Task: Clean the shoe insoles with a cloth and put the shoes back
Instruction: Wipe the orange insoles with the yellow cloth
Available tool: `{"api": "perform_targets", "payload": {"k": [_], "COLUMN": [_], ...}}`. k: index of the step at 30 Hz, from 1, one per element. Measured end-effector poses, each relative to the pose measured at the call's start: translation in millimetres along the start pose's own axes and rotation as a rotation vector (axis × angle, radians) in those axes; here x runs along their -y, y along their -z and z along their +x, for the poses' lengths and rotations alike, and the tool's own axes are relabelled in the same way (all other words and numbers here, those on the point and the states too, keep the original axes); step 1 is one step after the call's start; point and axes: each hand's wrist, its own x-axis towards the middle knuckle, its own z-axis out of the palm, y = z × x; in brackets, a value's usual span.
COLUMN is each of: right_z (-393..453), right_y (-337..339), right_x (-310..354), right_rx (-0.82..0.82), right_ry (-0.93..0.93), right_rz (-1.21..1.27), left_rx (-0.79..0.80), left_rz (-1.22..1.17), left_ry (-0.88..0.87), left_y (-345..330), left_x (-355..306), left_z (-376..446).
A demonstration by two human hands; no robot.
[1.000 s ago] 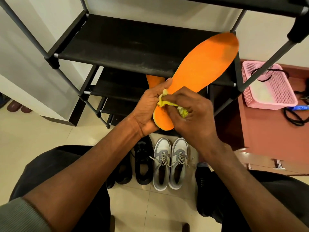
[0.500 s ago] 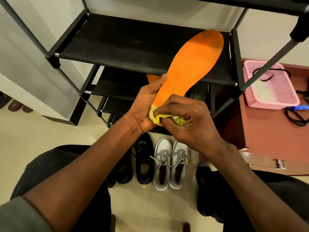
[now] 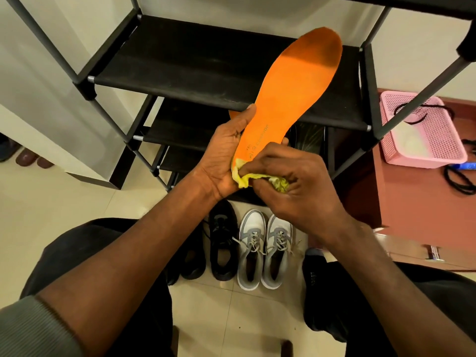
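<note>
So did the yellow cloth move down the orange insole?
Yes. The yellow cloth slid down to the orange insole's heel, nearer the grey shoes on the floor.

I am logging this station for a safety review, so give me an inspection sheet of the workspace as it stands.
Surface: pale tiled floor; black shoe rack, top shelf bare.
Job's things: orange insole held upright; yellow cloth pressed at its heel end; grey and white sneakers and black shoes on the floor.
Clutter: pink basket on a reddish cabinet.
Grippers: left hand grips the insole; right hand bunches the cloth.
Cables: black cords beside and in the basket.
Surroundings: pale wall; more footwear at the far left.
</note>
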Motion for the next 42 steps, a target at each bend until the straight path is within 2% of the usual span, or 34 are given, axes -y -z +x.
{"api": "perform_targets", "payload": {"k": [6,14,21,23,27,29,32,38,40,42], "right_z": [-1.3,6.3,5.9,5.0,0.4,-0.3,1.4,6.2,6.0,4.0], "right_y": [10.5,30.5,32.0,30.3,10.8,4.0,9.0,35.3,32.5,21.2], "right_x": [-10.6,-35.2,-34.8,-35.0,-27.7,-26.1,-27.0,-40.4,-37.3,-25.2], "right_rx": [-0.066,-0.38,-0.462,-0.429,-0.159,-0.112,-0.163,-0.484,-0.43,-0.286], "right_ry": [-0.045,-0.212,-0.232,-0.222,-0.109,-0.08,-0.107,-0.38,-0.349,-0.235], "right_rz": [-0.019,-0.29,-0.329,-0.288,-0.205,-0.207,-0.274,-0.381,-0.316,-0.241], "left_rx": [-0.063,-0.021,0.046,0.047,0.016,0.039,0.031,0.104,0.125,0.119], "left_rz": [-0.023,0.018,0.065,0.077,0.061,0.072,0.121,0.259,0.229,0.181], "left_ry": [-0.019,-0.038,-0.059,-0.06,-0.081,-0.049,-0.014,0.08,0.097,0.084], "left_y": [1.5,-9.0,-9.5,-8.9,-6.6,-6.8,-3.8,-3.4,-5.0,-4.3], "left_x": [-3.1,5.7,1.9,1.6,1.5,1.4,3.6,12.9,11.6,10.8], "left_z": [-0.8,-8.0,-9.1,-8.3,-5.3,-4.4,-2.4,-2.5,-2.6,-1.2]}}
